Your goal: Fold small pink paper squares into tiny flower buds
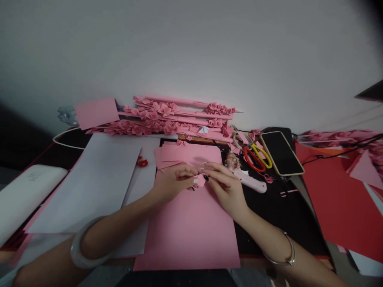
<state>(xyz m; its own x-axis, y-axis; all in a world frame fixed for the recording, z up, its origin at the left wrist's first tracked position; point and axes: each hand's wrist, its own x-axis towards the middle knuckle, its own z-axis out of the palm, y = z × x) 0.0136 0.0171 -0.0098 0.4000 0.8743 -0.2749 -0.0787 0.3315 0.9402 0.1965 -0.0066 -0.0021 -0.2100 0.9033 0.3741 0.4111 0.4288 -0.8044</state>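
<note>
- A plain grey wall [191, 48] rises beyond both hands, closing off the far side of the room.
- Below the hands lies a dark tabletop [287, 223], bare mostly to the right of the right hand.
- A large pink sheet [191, 235] lies flat directly under both hands, its long axis running from the person's side toward the wall.
- White sheets [89, 179] are spread to the left of the left hand; a red sheet [338, 195] lies well to the right of the right hand.
- Pink paper flower stems [167, 113] are heaped beyond the hands, lying lengthwise along the wall.
- The left hand [172, 183] comes in from the left, thumb and fingers drawn narrow in a pinch.
- The right hand [229, 187] meets it from the right, fingertips close together; a pale pink tool [253, 184] lies just beyond its knuckles.
- The small pink paper piece [202, 181] sits between the two hands' fingertips, above the large sheet and touched from both sides, so neither hand is clearly nearer. Fingers cover part of it, so its long axis cannot be told.
</note>
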